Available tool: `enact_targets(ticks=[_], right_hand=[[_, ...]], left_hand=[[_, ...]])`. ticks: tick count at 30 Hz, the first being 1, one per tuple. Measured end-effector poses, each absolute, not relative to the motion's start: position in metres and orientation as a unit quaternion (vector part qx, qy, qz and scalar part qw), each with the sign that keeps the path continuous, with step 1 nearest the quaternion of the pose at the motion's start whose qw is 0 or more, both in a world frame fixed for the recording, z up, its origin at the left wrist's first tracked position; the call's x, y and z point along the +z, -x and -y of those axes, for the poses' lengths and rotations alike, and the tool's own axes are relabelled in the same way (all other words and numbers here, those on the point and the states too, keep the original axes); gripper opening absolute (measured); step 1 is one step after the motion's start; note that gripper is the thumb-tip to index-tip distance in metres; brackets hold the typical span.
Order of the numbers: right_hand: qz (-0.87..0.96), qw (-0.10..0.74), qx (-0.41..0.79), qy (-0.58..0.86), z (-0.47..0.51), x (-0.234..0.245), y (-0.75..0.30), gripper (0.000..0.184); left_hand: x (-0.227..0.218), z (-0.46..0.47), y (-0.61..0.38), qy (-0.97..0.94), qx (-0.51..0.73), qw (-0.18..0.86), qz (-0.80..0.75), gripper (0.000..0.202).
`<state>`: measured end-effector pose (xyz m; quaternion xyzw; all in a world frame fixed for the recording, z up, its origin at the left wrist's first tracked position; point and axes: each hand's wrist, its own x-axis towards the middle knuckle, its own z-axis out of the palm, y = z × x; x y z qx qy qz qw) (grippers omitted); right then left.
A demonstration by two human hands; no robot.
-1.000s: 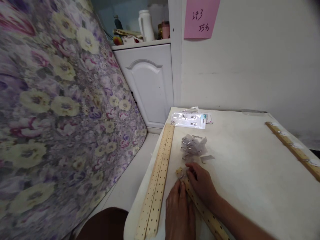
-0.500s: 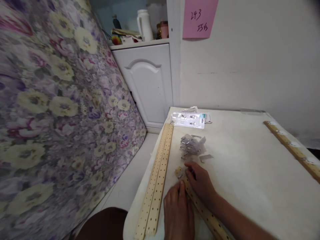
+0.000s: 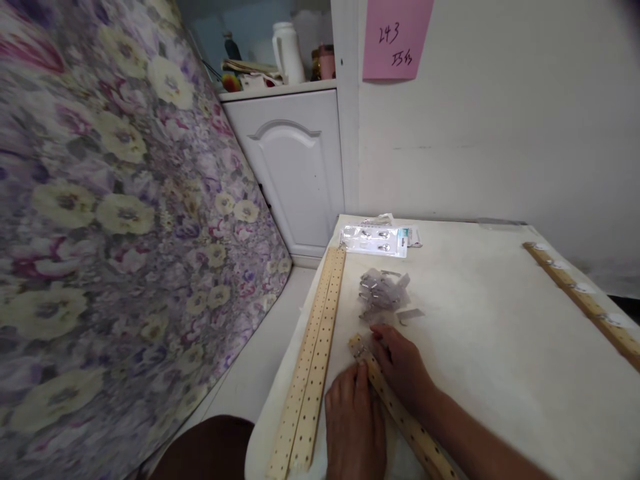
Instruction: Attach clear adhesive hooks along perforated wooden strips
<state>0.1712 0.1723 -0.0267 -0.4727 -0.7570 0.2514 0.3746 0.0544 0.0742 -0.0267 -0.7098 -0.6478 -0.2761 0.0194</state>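
Note:
A pale wooden strip with rows of holes (image 3: 407, 417) lies slanted on the table beneath my hands. Near its far end sits a small metal hook piece (image 3: 361, 351). My left hand (image 3: 354, 417) rests along the strip's left edge, back up, with thumb and fingertips pressed to it just below the hook. My right hand (image 3: 404, 370) is closed at the strip's right side, its fingers curled; what they hold is hidden. Just beyond the hands lies a heap of metal hooks with clear plastic backings (image 3: 383, 293), with one loose hook (image 3: 411, 314) beside it.
Two more perforated strips (image 3: 313, 363) lie side by side at the table's left edge. Packaged hooks (image 3: 375, 240) lie at the back. Along the right edge is a strip fitted with clear pieces (image 3: 583, 290). A floral curtain (image 3: 150, 220) hangs left; a white cabinet (image 3: 295, 173) stands behind.
My right fingers have drawn back slightly from the strip's end, so more of the wood by the hook shows. My left hand stays in nearly the same place.

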Motion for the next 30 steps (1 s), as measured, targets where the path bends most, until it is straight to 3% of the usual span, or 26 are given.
enact_targets(ticks=[5, 10, 25, 30], right_hand=[[0.787, 0.328, 0.186, 0.489, -0.16, -0.015, -0.181, 0.03], [0.822, 0.292, 0.196, 0.449, -0.15, -0.004, -0.18, 0.029], [0.859, 0.238, 0.145, 0.43, -0.15, -0.003, -0.176, 0.021], [0.849, 0.26, 0.158, 0.432, -0.15, -0.001, -0.176, 0.023]], left_hand=[[-0.029, -0.074, -0.054, 0.709, -0.28, 0.014, 0.647, 0.042], [-0.028, -0.075, -0.055, 0.708, -0.282, 0.007, 0.648, 0.04], [-0.024, -0.076, -0.056, 0.705, -0.272, -0.003, 0.655, 0.045], [-0.022, -0.075, -0.057, 0.71, -0.26, -0.003, 0.654, 0.044]])
